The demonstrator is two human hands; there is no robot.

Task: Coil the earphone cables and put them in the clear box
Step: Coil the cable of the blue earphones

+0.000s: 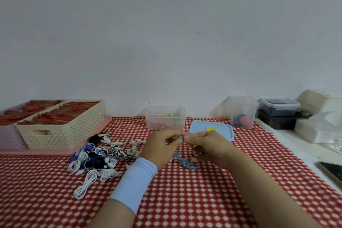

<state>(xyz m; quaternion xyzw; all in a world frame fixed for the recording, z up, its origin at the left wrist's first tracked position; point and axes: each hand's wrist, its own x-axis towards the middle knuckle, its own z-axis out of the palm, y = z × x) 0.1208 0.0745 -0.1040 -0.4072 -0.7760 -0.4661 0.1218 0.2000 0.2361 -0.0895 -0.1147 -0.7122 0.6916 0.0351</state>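
Note:
My left hand (162, 144) and my right hand (207, 146) meet over the middle of the red checked tablecloth, both pinching one end of a blue earphone cable (186, 162). Its loose tangle hangs down between them onto the cloth. Just behind my hands stands the open clear box (165, 117) with a few coloured bits inside, and its blue lid (212, 129) lies flat to the right. A pile of white, purple and striped earphones (100, 155) lies to the left of my left hand.
A cream perforated basket (63, 126) holding red items sits on a pink tray (55, 152) at the left. A second clear tub (242, 111), a dark lidded container (279, 106) and white boxes stand at the back right. A phone (331, 171) lies at the right edge.

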